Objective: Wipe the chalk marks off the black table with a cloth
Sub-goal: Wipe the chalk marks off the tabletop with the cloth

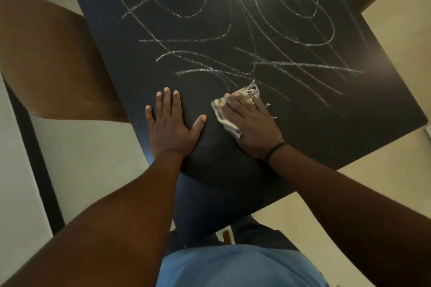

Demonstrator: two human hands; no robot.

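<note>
Black surface (303, 123): chalk marks (233, 39) spread ahead of both grips, largely unwiped. Left grip (171, 123): fingers flat, bracing. Right grip (250, 123): fingers straight, pressing frayed cloth (224, 116) beneath it. Advice: keep even pressure, overlapping strokes forward into marks.

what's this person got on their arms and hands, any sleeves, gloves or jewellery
Both forearms are bare: no sleeves reach into view and there are no gloves. The right hand has a thin dark band around its wrist. The left hand and its wrist carry nothing. No rings can be made out on either hand. Fingernails are short and unpainted.
</note>
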